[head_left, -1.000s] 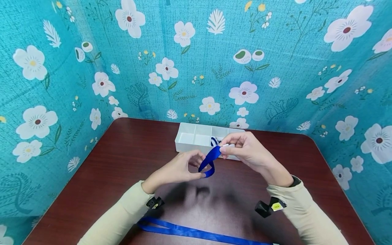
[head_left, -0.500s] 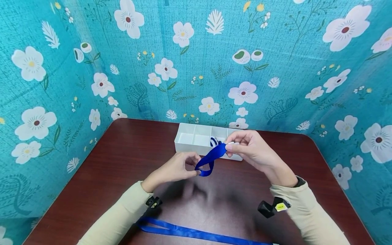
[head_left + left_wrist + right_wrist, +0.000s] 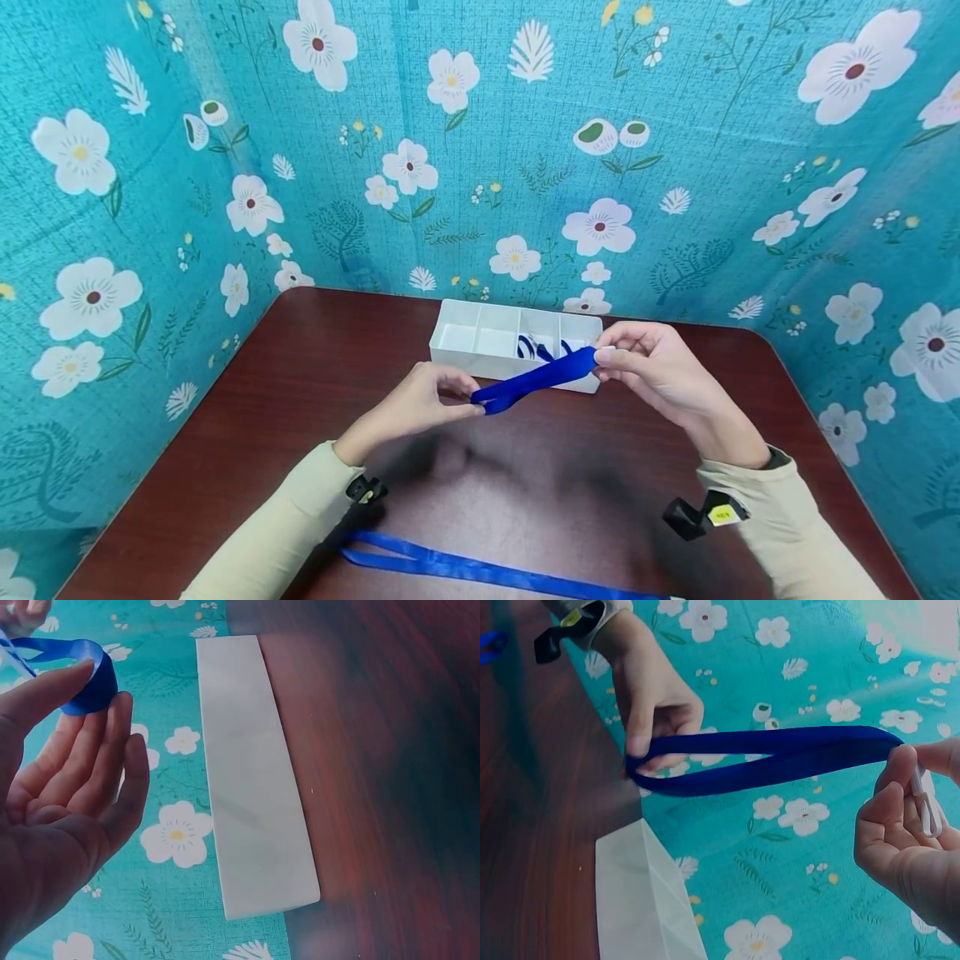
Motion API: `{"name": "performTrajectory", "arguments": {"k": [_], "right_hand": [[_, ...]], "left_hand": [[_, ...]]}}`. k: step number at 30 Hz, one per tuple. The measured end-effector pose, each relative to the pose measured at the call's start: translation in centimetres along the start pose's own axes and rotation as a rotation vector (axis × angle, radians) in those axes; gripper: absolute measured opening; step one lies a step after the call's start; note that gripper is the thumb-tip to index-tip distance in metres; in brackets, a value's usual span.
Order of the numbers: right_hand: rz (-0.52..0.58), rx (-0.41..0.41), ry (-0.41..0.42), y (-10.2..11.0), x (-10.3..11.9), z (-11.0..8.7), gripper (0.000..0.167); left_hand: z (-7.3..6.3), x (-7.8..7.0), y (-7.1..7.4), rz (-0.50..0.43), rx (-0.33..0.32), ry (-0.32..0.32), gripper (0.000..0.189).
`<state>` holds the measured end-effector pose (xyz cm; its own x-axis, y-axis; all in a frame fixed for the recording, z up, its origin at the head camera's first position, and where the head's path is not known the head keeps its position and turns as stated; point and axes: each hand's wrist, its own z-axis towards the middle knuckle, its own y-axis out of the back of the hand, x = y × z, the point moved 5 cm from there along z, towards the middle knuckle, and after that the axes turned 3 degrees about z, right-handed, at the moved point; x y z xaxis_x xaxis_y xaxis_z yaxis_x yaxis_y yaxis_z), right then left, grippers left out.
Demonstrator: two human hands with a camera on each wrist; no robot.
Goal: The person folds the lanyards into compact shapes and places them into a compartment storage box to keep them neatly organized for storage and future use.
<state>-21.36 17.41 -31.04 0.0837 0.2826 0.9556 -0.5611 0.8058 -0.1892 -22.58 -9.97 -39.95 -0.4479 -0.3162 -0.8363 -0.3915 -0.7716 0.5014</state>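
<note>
A folded blue lanyard [image 3: 536,382] is stretched between both hands above the table. My left hand [image 3: 408,408] pinches its looped end between thumb and fingers; the left wrist view shows the blue strap [image 3: 96,686] bent round under the thumb. At the other end my right hand [image 3: 660,375] grips the strap with thumb and fingers. A white plastic clip [image 3: 930,817] pokes out of that hand in the right wrist view. Behind the hands stands a white divided box [image 3: 465,362]. Nearer to me, a second blue lanyard [image 3: 480,572] lies doubled on the table.
Dark blue looped pieces [image 3: 527,346] sit in the box's right-hand compartments, partly hidden by the strap and right hand. The dark red tabletop [image 3: 300,375] meets a teal floral curtain [image 3: 465,167] at the back and sides.
My right hand has moved right with its end of the lanyard, and my left hand slightly left. The loop has been drawn out longer and flatter. The lanyard on the table stays put.
</note>
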Motion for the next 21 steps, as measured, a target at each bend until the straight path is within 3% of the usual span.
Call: {"name": "performTrajectory", "arguments": {"k": [15, 21], "right_hand": [[-0.003, -0.113, -0.061, 3.1, -1.6, -1.6, 0.027], [-0.017, -0.145, -0.073, 3.9, -2.4, -2.2, 0.024]], "left_hand": [[-0.1, 0.2, 1.5, 0.049, -0.159, -0.054, 0.015], [-0.5, 0.0, 1.9, 0.078, -0.166, -0.063, 0.013]]}}
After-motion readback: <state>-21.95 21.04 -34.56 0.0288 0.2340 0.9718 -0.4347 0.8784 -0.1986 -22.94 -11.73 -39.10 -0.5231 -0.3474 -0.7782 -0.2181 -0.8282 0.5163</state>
